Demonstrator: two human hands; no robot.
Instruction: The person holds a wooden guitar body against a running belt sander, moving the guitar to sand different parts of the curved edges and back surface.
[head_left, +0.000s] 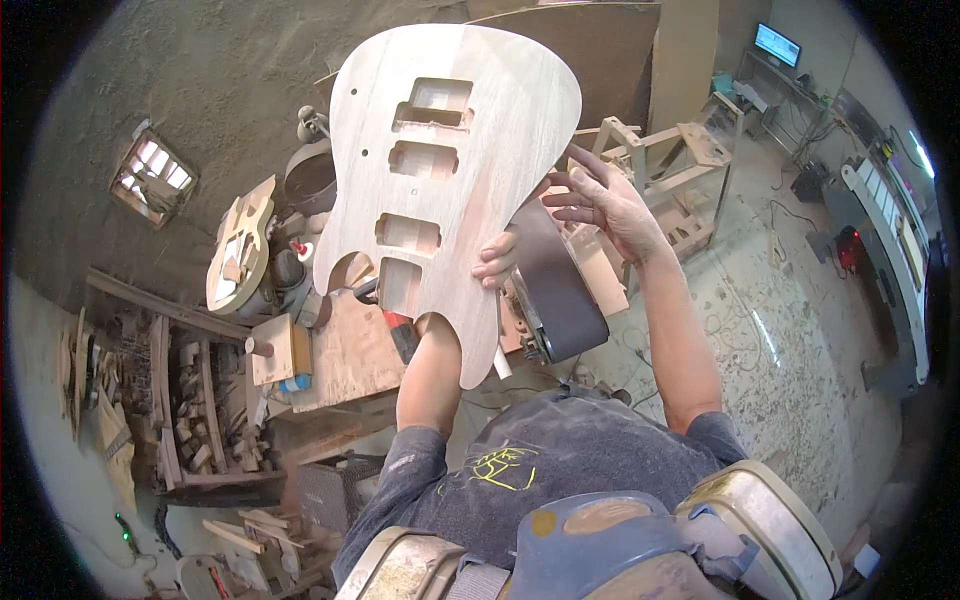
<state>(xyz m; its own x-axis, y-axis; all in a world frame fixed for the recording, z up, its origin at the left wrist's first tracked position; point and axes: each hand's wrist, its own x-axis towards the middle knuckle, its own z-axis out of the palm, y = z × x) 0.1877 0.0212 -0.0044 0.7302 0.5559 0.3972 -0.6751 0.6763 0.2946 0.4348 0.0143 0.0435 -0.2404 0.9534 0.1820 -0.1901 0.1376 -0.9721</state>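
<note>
An unfinished pale wooden electric guitar body (500,120) is held up in front of me, its flat face toward me. Several rectangular pockets and a few small holes are cut in it. My left hand (495,262) supports it from behind, the fingers curling around its right edge; the palm is hidden by the wood. Fingers apart, my right hand (608,205) is beside the body's right edge, and whether a fingertip touches the wood I cannot tell. Behind the body, a sander with a wide brown abrasive belt (560,285) is partly covered.
On the left, a wooden workbench (350,345) bears tools and bottles. Another guitar body (240,245) stands beyond it. A rack of wood offcuts (205,410) is at lower left. Wooden frames (690,160) stand at right, and cables lie on the dusty floor (750,330).
</note>
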